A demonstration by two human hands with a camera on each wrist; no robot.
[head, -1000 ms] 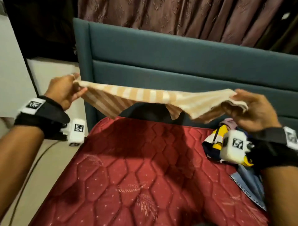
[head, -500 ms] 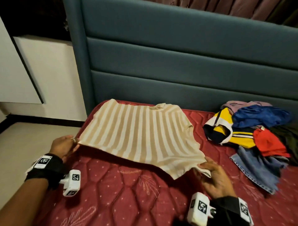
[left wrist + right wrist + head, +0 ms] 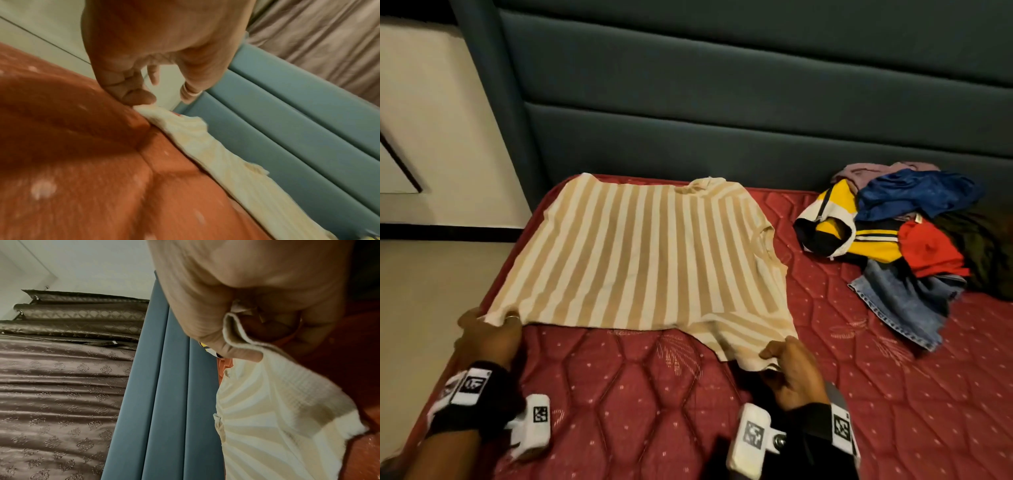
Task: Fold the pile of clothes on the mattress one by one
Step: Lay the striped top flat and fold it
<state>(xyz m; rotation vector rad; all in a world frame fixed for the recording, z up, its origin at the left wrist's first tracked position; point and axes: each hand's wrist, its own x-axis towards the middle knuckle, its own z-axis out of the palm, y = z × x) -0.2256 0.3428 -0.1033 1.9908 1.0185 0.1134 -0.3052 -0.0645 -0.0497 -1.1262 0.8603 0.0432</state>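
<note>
The striped T-shirt lies flat at the mattress's headboard-side left corner, collar away, each near hem corner pinched by the left hand and right hand.

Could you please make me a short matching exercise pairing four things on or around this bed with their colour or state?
Things:
1. striped shirt
2. mattress
3. headboard
4. jeans

Descriptions:
A. teal, padded
B. red, quilted
C. spread flat, hem corners held by the left hand and right hand
D. blue denim, at the near edge of the pile

Pairs: 1-C, 2-B, 3-A, 4-D
</note>
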